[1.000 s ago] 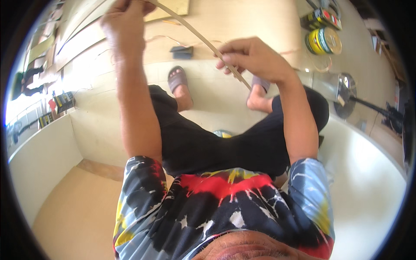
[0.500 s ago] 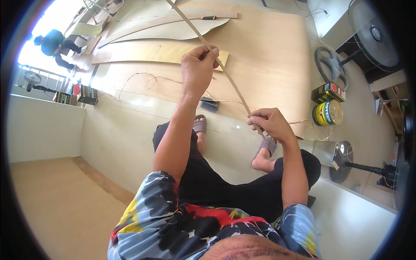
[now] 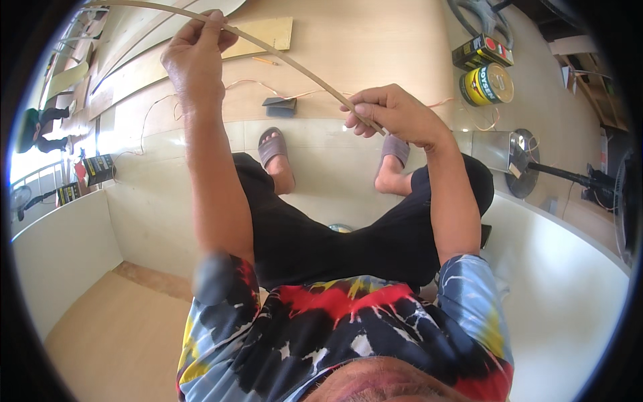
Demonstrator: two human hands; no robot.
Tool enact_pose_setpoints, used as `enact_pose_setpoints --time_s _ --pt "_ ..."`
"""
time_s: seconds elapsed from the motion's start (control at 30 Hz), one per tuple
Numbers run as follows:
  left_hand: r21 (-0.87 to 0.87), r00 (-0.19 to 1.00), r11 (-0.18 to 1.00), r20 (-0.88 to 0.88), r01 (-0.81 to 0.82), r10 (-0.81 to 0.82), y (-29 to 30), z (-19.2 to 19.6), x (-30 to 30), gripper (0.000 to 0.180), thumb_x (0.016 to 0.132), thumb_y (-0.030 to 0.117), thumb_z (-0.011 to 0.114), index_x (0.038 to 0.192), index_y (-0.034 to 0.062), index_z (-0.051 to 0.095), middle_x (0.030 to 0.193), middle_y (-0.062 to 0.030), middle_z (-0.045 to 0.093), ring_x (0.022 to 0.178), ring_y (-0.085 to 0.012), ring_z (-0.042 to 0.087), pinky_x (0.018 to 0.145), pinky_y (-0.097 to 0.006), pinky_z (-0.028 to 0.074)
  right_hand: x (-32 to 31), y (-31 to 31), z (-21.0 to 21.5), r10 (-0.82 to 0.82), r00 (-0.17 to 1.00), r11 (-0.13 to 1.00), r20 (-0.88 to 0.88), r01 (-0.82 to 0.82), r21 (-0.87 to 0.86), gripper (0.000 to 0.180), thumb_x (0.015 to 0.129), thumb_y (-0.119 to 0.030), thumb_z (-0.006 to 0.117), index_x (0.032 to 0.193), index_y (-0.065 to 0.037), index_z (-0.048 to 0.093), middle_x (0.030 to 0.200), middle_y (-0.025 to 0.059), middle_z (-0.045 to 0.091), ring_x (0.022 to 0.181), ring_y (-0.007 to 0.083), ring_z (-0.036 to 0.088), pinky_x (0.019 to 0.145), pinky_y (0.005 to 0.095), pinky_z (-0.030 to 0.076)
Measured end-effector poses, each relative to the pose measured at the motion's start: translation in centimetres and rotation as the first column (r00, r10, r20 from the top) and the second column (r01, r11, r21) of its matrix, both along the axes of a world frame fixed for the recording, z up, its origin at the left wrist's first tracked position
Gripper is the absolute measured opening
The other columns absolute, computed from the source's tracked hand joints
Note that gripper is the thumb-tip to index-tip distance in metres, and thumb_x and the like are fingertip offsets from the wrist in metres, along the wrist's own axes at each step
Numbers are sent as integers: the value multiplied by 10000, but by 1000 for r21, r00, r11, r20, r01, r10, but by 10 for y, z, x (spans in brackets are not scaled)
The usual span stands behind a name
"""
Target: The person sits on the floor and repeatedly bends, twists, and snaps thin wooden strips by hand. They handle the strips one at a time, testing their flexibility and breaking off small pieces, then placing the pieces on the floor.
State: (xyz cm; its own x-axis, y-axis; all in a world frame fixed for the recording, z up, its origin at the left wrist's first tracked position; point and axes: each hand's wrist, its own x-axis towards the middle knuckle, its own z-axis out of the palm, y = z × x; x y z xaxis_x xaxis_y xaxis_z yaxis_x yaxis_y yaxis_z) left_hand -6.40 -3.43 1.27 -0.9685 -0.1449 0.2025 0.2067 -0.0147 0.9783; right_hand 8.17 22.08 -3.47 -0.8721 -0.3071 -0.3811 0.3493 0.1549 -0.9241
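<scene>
Two bare hands out ahead of the knees, with one thin wooden strip [image 3: 288,60] in the air between them. Long axis 10 to 4 o'clock: short end pointing to 4, just past the right fingers; long end running off toward 10, where it blurs into the rim. Looks bowed; strip or lens, cannot tell.

Right hand [image 3: 395,114], 1 o'clock: thumb and fingers pinching the strip near its lower end. Left hand [image 3: 197,57], 11 o'clock: thumb and fingers closed on it farther up. Some fingertips hidden on both.

Below, two slippers [image 3: 273,149], one per foot; the right one's toe end partly covered by the hand. One round object [image 3: 340,228] between the legs, mostly hidden by trousers.

At 11 o'clock, one dark block [image 3: 278,110], kind unclear, beside a broad wood sheet [image 3: 388,47]. One yellowish board [image 3: 271,30] on the sheet, behind the strip.

At 3 o'clock, one round stand base [image 3: 522,184]. At 2, two cans: one yellow and round [image 3: 489,86], one black and boxy [image 3: 483,52].

Far rim, between 9 and 10: one other person [image 3: 30,130], warped, posture unreadable.
</scene>
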Motion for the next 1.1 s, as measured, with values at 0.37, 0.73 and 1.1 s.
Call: enact_pose_setpoints --time_s 0.37,0.73,1.1 --pt "21 998 998 -12 -60 60 -4 -2 -1 175 930 88 706 997 -74 701 821 -103 695 697 -154 678 699 -278 615 5 -13 8 -205 948 930 -244 266 253 270 930 -104 655 1174 0 704 871 97 731 728 141 653 685 296 530" --pt "31 995 995 -18 -99 100 -8 -2 -2 170 941 75 689 1004 -83 694 806 -98 689 676 -140 670 689 -273 624 1 -8 10 -15 668 743 -744 505 439 198 942 -131 655 1105 -33 710 886 138 696 790 325 673 714 399 544" --pt "175 999 985 31 9 -14 -15 -3 -2 191 950 100 695 997 -85 680 846 -107 677 702 -162 672 698 -298 632 2 -9 12 -49 696 756 -717 494 429 180 907 -119 697 1051 -16 732 849 138 697 728 310 667 683 384 539"
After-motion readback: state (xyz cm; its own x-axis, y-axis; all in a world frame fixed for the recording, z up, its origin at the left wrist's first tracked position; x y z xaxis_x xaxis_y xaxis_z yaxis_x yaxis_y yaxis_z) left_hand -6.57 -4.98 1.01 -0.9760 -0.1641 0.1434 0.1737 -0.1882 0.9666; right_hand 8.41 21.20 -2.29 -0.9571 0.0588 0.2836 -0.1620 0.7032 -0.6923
